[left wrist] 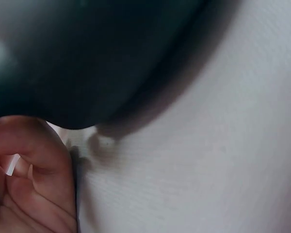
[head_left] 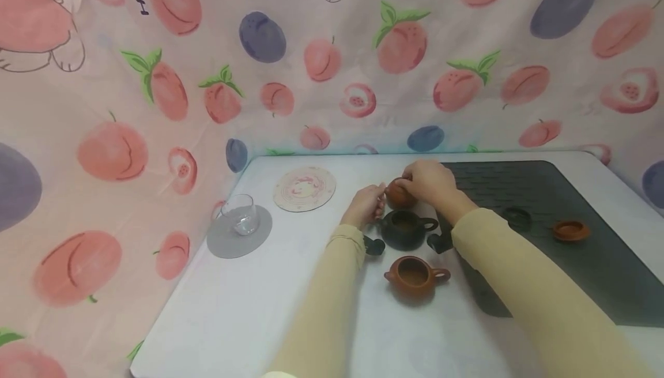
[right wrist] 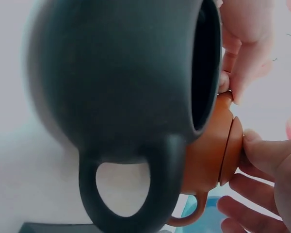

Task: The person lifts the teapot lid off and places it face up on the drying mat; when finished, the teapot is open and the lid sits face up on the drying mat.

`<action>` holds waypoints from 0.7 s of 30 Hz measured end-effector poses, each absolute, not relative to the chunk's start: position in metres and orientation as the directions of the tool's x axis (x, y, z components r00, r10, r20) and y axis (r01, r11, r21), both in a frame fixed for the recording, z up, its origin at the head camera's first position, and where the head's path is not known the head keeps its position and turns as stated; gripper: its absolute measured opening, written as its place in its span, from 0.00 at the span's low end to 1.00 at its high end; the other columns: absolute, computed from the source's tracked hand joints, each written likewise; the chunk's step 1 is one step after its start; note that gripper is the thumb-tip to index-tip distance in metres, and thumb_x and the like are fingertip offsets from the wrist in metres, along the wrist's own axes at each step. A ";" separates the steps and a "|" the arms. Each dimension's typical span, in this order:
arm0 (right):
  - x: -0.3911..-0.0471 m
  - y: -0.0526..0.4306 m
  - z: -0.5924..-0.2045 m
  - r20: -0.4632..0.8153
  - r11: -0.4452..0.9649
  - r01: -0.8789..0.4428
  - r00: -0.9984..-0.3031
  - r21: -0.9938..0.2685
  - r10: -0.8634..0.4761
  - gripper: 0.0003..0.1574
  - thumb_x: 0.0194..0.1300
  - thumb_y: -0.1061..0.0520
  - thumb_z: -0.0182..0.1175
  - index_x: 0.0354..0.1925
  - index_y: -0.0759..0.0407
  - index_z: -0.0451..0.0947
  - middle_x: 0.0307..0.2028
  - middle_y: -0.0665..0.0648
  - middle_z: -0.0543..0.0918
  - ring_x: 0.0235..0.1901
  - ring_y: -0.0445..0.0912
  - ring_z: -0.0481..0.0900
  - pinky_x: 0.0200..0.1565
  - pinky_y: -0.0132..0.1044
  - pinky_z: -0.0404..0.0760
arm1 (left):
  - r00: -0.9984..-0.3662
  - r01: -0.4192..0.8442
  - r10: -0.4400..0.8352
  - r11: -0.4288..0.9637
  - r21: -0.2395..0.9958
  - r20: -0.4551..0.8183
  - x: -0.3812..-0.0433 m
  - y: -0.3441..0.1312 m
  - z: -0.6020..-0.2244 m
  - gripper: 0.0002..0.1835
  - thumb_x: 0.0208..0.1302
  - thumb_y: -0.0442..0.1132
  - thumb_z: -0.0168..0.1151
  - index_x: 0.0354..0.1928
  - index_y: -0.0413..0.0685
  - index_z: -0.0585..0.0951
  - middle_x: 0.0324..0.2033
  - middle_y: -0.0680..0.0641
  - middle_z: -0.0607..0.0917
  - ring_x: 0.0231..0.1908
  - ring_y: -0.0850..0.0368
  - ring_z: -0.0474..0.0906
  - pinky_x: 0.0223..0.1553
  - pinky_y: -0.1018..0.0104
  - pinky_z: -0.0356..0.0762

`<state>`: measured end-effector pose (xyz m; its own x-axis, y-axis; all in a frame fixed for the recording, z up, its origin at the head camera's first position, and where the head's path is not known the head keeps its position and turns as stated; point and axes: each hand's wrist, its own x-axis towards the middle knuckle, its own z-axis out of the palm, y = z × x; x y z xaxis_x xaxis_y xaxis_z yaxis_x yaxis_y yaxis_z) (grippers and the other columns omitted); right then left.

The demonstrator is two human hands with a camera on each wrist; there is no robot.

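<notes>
Farthest of three teapots in a column is a reddish-brown teapot [head_left: 398, 196], with its lid [right wrist: 233, 151] seated on top. My left hand [head_left: 365, 205] pinches its spout from the left. Thumb and fingers of my right hand [head_left: 429, 182] hold the lid at its top; the knob is hidden. Just nearer stands a lidless dark teapot [head_left: 403, 231], which fills much of both wrist views and hides part of the brown one. Nearest is another lidless reddish-brown teapot [head_left: 413, 277], its handle to the right.
On the right lies a dark ridged tray [head_left: 550, 277], bearing a dark lid [head_left: 517, 218] and a brown lid [head_left: 570, 230]. A clear glass [head_left: 244, 219] stands on a grey round mat [head_left: 220, 245] at left. Behind it is a patterned round mat [head_left: 305, 189]. Fruit-print cloth [head_left: 332, 124] hangs behind.
</notes>
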<state>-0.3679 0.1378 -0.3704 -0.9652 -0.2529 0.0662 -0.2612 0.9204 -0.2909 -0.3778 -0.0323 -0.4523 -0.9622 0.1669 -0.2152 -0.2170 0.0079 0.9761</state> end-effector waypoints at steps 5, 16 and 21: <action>-0.367 0.137 -0.369 0.087 0.930 -0.284 -0.959 -0.234 -0.270 0.16 0.72 0.44 0.65 0.44 0.54 0.88 0.33 0.53 0.85 0.34 0.51 0.79 0.36 0.50 0.79 | -0.966 -0.211 0.151 0.010 0.977 -0.210 -0.380 -0.033 -0.456 0.17 0.80 0.49 0.52 0.34 0.46 0.74 0.20 0.50 0.70 0.16 0.61 0.63 0.18 0.71 0.62; -0.365 0.147 -0.361 0.140 0.915 -0.302 -0.952 -0.268 -0.273 0.17 0.75 0.44 0.61 0.50 0.52 0.86 0.40 0.56 0.86 0.37 0.53 0.80 0.38 0.51 0.79 | -0.967 -0.205 0.153 0.024 0.979 -0.206 -0.382 -0.034 -0.456 0.16 0.80 0.50 0.52 0.36 0.46 0.76 0.20 0.50 0.71 0.16 0.60 0.62 0.18 0.70 0.63; -0.360 0.151 -0.365 0.182 0.872 -0.288 -0.955 -0.395 -0.233 0.18 0.76 0.45 0.59 0.54 0.54 0.83 0.51 0.62 0.85 0.47 0.56 0.83 0.43 0.55 0.81 | -0.959 -0.229 0.162 0.030 0.973 -0.231 -0.384 -0.033 -0.459 0.18 0.80 0.52 0.53 0.35 0.47 0.75 0.20 0.50 0.71 0.17 0.60 0.63 0.18 0.70 0.64</action>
